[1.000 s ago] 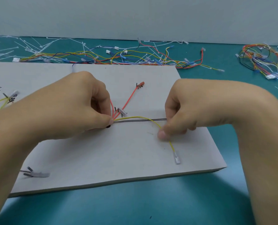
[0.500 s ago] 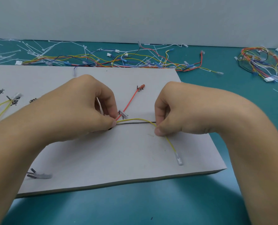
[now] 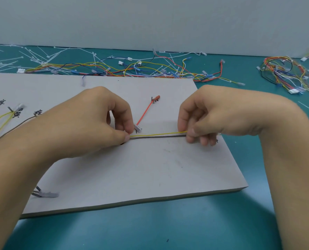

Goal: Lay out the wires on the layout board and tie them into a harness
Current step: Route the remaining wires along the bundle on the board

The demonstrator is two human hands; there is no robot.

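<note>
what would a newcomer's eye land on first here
The two hands at the centre: the left hand and right hand each pinch a yellow wire, stretched straight between them over the grey layout board. Behind the board, a tangle of coloured wires and white cable ties sprawls across the teal table.

Loose wires [image 3: 132, 69] behind layout board [image 3: 132, 168]

Bright even light, soft shadows, wide-angle bending at edges.
</note>
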